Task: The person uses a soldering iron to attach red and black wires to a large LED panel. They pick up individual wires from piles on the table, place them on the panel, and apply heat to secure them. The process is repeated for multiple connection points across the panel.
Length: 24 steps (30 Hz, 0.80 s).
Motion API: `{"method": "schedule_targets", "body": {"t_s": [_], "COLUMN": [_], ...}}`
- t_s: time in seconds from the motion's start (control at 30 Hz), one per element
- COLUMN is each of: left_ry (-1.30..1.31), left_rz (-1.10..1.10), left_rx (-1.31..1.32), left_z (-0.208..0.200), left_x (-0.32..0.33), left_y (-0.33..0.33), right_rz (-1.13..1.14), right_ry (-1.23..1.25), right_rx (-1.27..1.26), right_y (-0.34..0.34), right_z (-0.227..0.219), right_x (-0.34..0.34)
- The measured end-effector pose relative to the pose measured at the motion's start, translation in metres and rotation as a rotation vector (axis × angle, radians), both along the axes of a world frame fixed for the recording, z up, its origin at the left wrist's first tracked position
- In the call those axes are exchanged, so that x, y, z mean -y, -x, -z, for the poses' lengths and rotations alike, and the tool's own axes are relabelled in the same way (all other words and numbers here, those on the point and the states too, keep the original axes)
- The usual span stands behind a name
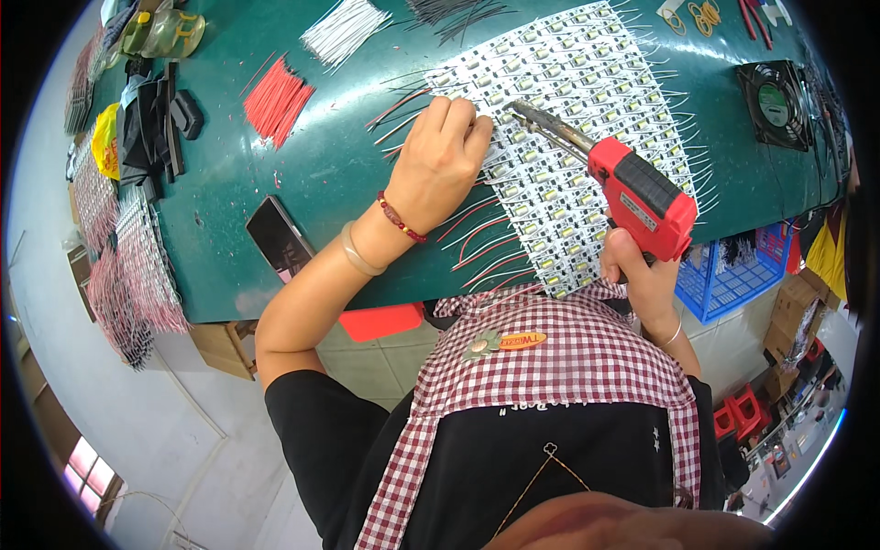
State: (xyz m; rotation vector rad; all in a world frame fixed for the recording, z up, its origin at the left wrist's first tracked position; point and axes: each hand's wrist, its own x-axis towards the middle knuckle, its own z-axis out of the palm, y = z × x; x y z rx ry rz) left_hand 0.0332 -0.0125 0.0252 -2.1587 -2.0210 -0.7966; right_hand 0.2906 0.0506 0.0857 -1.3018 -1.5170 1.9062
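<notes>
A white sheet of small circuit boards (pixel 559 197), dotted with yellowish parts, lies on the green table, with thin wires sticking out along its edges. Over its left edge, my left hand (pixel 445 147) is closed in a pinch, and the hand itself hides what its fingers hold. Red, white and black wires (pixel 470 240) fan out from the board edge beside that hand. My right hand (pixel 634 266) grips a red and black soldering gun (pixel 646 197) from below. Its metal tip points left, over the boards, a short way from my left fingertips.
Bundles of red wires (pixel 278 103) and white wires (pixel 346 33) lie farther back. A phone (pixel 280 236) rests near the front edge, left of my forearm. On the right stands a black fan (pixel 775 105); a blue crate (pixel 733 275) sits below the table.
</notes>
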Motion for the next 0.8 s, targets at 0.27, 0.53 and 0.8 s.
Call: {"method": "schedule_targets", "body": {"t_s": [0.27, 0.53, 0.8], "left_ry": [0.015, 0.129, -0.011], "left_rz": [0.003, -0.085, 0.048], "left_rx": [-0.025, -0.081, 0.108], "left_z": [-0.004, -0.048, -0.021], "left_x": [0.001, 0.037, 0.015], "left_y": [0.002, 0.024, -0.007], "right_rz": [-0.028, 0.08, -0.081], "right_ry": [-0.02, -0.005, -0.002], "right_rx": [-0.035, -0.099, -0.012], "right_y": [0.0, -0.015, -0.026], "right_z": [-0.003, -0.008, 0.003], "right_x": [-0.001, -0.004, 0.004]}}
